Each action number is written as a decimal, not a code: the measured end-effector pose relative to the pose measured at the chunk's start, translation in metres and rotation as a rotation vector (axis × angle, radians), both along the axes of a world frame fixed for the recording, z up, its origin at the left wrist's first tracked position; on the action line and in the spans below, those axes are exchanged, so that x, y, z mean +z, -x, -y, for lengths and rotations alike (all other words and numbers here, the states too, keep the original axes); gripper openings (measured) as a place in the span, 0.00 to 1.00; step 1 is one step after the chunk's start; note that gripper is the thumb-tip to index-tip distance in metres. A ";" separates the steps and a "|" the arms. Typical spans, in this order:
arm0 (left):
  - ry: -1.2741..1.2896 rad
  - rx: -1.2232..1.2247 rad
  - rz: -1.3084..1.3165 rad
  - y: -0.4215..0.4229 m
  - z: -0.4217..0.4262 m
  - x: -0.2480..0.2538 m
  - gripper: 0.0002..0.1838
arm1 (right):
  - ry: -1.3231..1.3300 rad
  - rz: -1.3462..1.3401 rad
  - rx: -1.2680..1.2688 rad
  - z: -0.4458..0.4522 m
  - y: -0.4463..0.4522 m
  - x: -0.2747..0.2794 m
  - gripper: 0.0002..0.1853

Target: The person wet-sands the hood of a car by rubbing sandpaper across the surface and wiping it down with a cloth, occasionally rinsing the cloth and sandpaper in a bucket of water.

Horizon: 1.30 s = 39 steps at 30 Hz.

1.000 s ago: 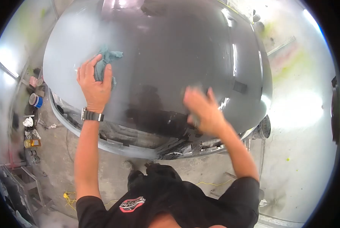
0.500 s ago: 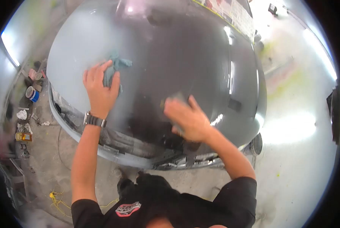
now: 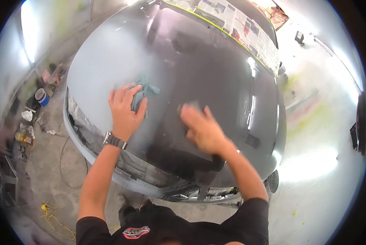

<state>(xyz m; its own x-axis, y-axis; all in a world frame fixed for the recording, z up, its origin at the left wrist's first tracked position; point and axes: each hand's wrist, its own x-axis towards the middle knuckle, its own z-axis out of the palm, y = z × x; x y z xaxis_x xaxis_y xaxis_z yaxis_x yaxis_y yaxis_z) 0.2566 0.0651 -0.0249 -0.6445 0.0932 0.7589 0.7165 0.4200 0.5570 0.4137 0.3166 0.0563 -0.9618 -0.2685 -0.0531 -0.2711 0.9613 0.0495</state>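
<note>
A car hood (image 3: pixel 215 77), pale grey on its left and dark with a wet-looking sheen elsewhere, fills the middle of the head view. My left hand (image 3: pixel 127 110), with a watch at the wrist, rests on the pale part, thumb and fingers closed around a crumpled teal cloth (image 3: pixel 141 94). Over the dark middle, my right hand (image 3: pixel 205 130) is smeared by motion. Its fingers press a grey pad (image 3: pixel 195 104) against the surface; only a blurred edge of that pad shows. Farther right, a small dark square piece (image 3: pixel 252 141) lies on the hood.
Newspaper (image 3: pixel 236 22) edged with yellow-green tape covers the windshield area. On the floor at left are a blue-and-white can (image 3: pixel 42 97), a yellow-orange container (image 3: pixel 24 139), crumpled paper (image 3: pixel 27 116) and a yellow cord (image 3: pixel 54 220). A dark hose (image 3: pixel 62 163) loops near the bumper.
The view has shifted, showing more newspaper at the top. My left hand stays on the teal cloth. My right hand still holds the grey pad on the dark area, blurred in both frames.
</note>
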 end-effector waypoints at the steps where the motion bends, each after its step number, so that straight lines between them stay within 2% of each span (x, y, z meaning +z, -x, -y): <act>1: 0.003 -0.002 0.000 0.001 0.001 -0.002 0.21 | 0.034 -0.083 -0.072 -0.028 0.037 0.004 0.33; 4: -0.023 0.004 0.016 0.000 0.000 -0.001 0.22 | 0.180 -0.262 -0.295 -0.104 0.170 0.016 0.31; 6: -0.004 0.023 0.012 -0.002 0.000 0.001 0.21 | 0.133 -0.329 -0.331 -0.090 0.195 0.010 0.31; 7: 0.022 0.006 0.010 -0.004 0.002 0.002 0.20 | 0.120 -0.362 -0.379 -0.076 0.191 0.002 0.31; 10: 0.025 0.000 0.021 -0.005 0.001 0.005 0.20 | 0.028 -0.287 -0.069 -0.040 0.099 -0.020 0.35; 12: 0.017 -0.005 0.012 -0.004 0.000 0.004 0.21 | 0.066 -0.121 -0.032 -0.015 0.034 0.000 0.37; 14: 0.014 -0.005 0.012 -0.001 -0.003 0.000 0.21 | 0.005 -0.099 -0.107 -0.055 0.042 0.005 0.35; 16: 0.023 -0.002 0.021 0.001 -0.002 -0.002 0.21 | 0.084 -0.239 -0.365 -0.138 0.096 0.006 0.34; 18: 0.030 0.004 0.016 0.000 0.000 -0.001 0.21 | 0.190 -0.265 -0.686 -0.197 0.147 0.023 0.34; 21: 0.049 0.001 0.000 -0.001 0.000 -0.001 0.21 | 0.126 -0.326 -0.692 -0.180 0.143 0.010 0.35; 25: 0.060 -0.024 -0.027 -0.004 -0.003 0.003 0.20 | 0.071 -0.311 -0.328 -0.108 -0.002 -0.014 0.36; 28: 0.045 -0.059 -0.028 -0.002 -0.004 0.003 0.19 | 0.107 -0.193 -0.333 -0.109 -0.061 -0.004 0.35; 30: 0.058 -0.037 -0.060 -0.003 -0.008 0.005 0.18 | 0.120 -0.339 -0.474 -0.173 -0.028 -0.009 0.35; 32: 0.057 -0.014 -0.052 -0.006 -0.008 0.007 0.17 | 0.191 -0.407 -0.730 -0.238 0.025 0.003 0.35; 34: 0.055 -0.024 -0.066 -0.008 -0.011 0.010 0.16 | 0.166 -0.422 -0.865 -0.257 0.056 0.013 0.35; 35: 0.073 -0.036 -0.064 -0.008 -0.008 0.011 0.15 | 0.143 -0.434 -0.890 -0.249 0.056 0.004 0.34; 39: 0.053 -0.077 -0.204 -0.006 -0.012 0.007 0.14 | 0.132 -0.552 -0.625 -0.126 -0.010 -0.031 0.33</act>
